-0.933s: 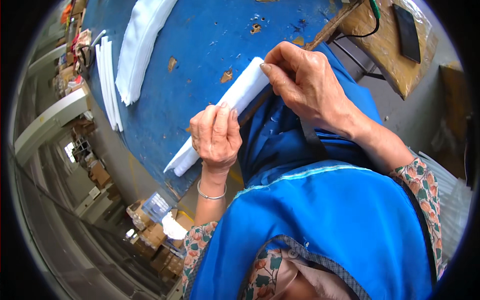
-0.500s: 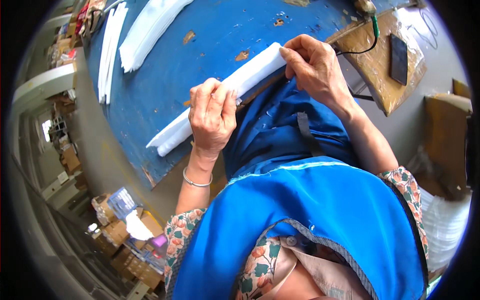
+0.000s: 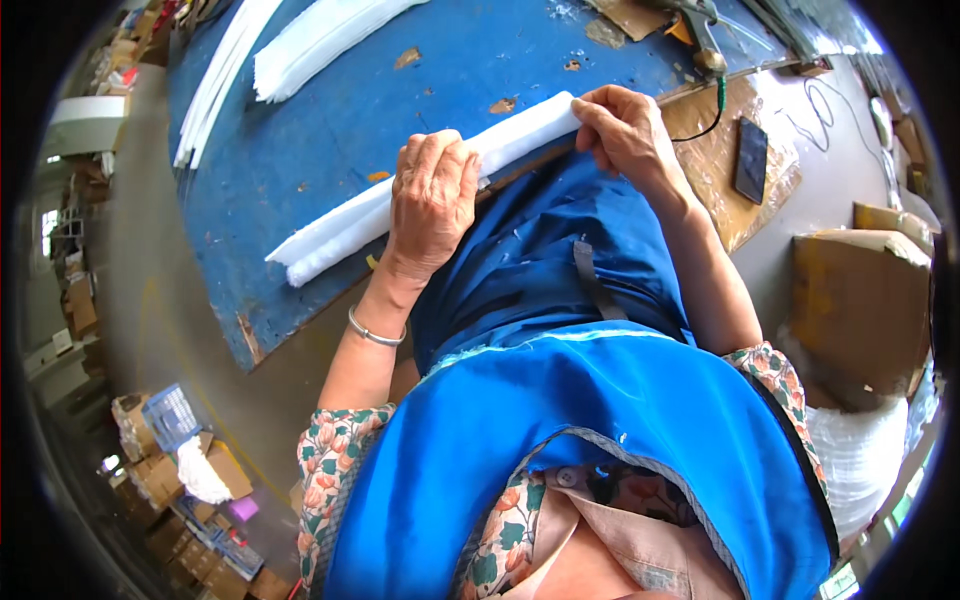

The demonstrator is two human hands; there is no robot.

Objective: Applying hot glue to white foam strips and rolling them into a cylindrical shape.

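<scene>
Along the near edge of the blue worktable [image 3: 330,150], a long white foam strip [image 3: 340,225] is lying slantwise, its left end resting on the tabletop and its right end rising toward the far right. The left hand [image 3: 432,190] is pressing down on the middle of the strip, palm flat and fingers curled over its far side, so it is bearing on the foam rather than closing around it. The right hand [image 3: 628,128] is pinching the strip's right end between thumb and fingertips, nearly closed on it. The strip is looking light, soft and springy: it is appearing to be folded or layered lengthwise, it would likely crush under a hard squeeze and flop if lifted by one end, so holding it at the middle and an end, as both hands are doing, is seeming the sound way. More white foam strips [image 3: 310,40] are lying at the far left of the table, well apart. A dark phone [image 3: 751,160] is resting on a brown board to the right. The left palm is hiding the strip's middle, the blue apron [image 3: 560,420] is covering the table's near edge, and the tools at the far rim are too bent and small to make out.
</scene>
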